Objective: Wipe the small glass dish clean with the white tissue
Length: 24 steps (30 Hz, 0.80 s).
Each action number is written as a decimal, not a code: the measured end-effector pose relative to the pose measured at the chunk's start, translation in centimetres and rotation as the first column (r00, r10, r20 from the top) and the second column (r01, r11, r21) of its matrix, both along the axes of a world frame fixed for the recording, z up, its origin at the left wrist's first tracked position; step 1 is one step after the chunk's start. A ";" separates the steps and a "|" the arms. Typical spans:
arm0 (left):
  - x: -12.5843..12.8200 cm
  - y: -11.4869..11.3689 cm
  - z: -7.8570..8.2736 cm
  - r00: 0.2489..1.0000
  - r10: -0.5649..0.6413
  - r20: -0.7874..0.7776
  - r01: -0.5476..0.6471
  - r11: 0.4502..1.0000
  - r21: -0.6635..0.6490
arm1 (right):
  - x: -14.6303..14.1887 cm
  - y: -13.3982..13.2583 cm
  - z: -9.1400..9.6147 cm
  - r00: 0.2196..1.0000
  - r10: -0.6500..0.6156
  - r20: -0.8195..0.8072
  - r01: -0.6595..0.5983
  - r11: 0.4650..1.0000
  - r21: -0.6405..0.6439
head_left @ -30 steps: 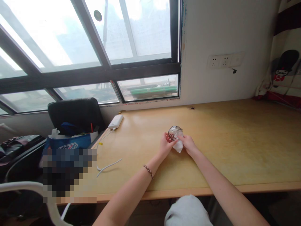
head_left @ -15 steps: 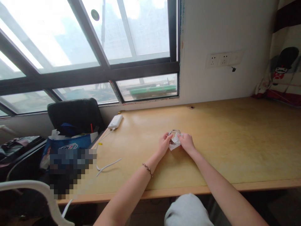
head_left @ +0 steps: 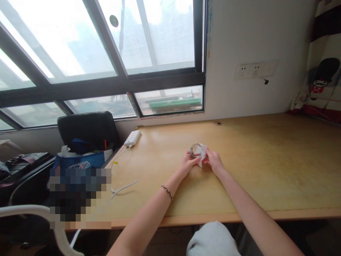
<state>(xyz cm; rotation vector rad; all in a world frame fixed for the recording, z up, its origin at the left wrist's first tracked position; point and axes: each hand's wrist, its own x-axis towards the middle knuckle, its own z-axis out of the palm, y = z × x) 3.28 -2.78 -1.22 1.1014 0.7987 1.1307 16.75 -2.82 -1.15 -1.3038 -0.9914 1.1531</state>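
Note:
Both my hands meet over the middle of the wooden desk. My left hand is closed around a small clear glass object with a dark rim. My right hand pinches a crumpled white tissue that is pressed against the right side of the glass. A braided bracelet sits on my left wrist. The lower part of the glass is hidden by my fingers.
A white power bank lies at the desk's far left with a white cable trailing off the edge. A black chair carrying a blue bag stands to the left. Wall sockets sit above the desk.
The glass was held up with the tissue below it, then lowered toward the desk; now the tissue sits at the glass's right side and my hands have shifted slightly.

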 end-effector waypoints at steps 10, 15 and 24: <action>0.0 -0.4 0.3 0.999 0.030 -0.021 -0.028 0.994 0.103 | -0.3 -0.7 -0.4 0.949 0.145 -0.280 -0.168 0.984 -0.061; 0.5 -0.9 0.7 0.997 -0.073 -0.041 0.078 0.987 0.140 | -0.3 -0.6 -0.6 0.991 0.023 -0.134 -0.041 0.990 -0.136; -0.1 -1.1 1.2 0.962 0.128 -0.240 -0.075 0.973 0.218 | -0.4 -1.5 0.9 0.939 -0.017 0.345 -0.012 0.997 0.081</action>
